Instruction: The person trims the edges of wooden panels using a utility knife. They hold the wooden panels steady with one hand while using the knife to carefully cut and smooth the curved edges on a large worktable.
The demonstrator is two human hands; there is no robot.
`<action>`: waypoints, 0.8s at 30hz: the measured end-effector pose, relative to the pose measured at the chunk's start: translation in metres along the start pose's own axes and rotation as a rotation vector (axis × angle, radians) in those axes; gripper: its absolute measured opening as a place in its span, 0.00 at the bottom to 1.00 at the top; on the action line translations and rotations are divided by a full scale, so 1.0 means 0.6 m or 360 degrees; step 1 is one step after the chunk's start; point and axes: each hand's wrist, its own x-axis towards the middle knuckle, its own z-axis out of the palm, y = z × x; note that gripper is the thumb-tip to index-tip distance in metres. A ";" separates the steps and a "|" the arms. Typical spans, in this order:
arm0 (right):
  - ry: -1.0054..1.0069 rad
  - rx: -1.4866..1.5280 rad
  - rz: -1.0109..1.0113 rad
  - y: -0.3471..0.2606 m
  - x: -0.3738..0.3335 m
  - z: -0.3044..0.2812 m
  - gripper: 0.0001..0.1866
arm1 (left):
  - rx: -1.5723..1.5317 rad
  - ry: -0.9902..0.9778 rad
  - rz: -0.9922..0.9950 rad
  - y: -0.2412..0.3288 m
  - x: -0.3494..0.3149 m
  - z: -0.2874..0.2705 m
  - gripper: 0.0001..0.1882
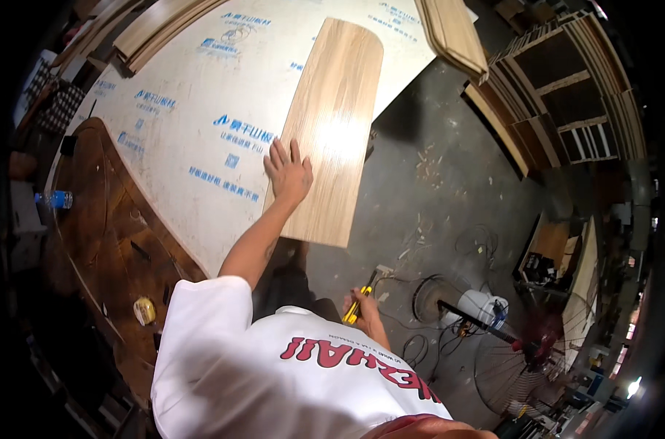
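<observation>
My left hand (289, 175) lies palm down with its fingers spread on the left edge of a light wood-grain board (337, 124). The board rests on a large white printed sheet (193, 95), its far end rounded at one corner and its near end reaching past the sheet's edge over the floor. Close to my body, lower and to the right, my right hand (365, 313) is closed around a yellow-and-black utility knife (352, 314). Part of the knife is covered by my fingers.
A dark brown work surface (102, 219) at left holds a yellow tape measure (144, 311); a water bottle (58, 199) stands at its far side. More boards (457, 36) lie at the back. At right are a standing fan (523, 347), a white bucket (482, 307) and floor cables.
</observation>
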 end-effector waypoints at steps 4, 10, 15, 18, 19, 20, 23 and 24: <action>-0.0304 -0.0243 -0.0024 0.193 -0.074 -0.057 0.18 | 0.0009 0.0156 0.0093 0.015 0.001 0.028 0.35; -0.0232 -0.0734 -0.0169 0.300 -0.114 -0.032 0.14 | 0.0065 0.0222 0.0337 -0.005 0.005 0.063 0.34; -0.0005 -0.1175 -0.1181 0.163 -0.085 0.041 0.33 | -0.0106 0.0388 0.0463 -0.039 0.001 0.059 0.35; 0.0225 -0.1429 -0.1827 0.075 -0.078 0.082 0.33 | -0.0135 0.0008 0.0296 0.027 -0.015 0.035 0.36; 0.0386 -0.1537 -0.1814 0.065 -0.079 0.096 0.33 | -0.0137 0.0015 0.0305 0.010 -0.016 0.045 0.36; 0.0545 -0.1639 -0.1827 0.053 -0.073 0.111 0.33 | -0.0167 0.0219 0.0372 -0.018 -0.005 0.060 0.36; 0.0667 -0.1688 -0.1992 0.041 -0.040 0.108 0.31 | -0.0198 0.0402 0.0391 -0.023 0.011 0.071 0.35; 0.0689 -0.1736 -0.1940 0.040 -0.036 0.101 0.30 | -0.0209 0.0369 0.0385 -0.011 0.009 0.070 0.35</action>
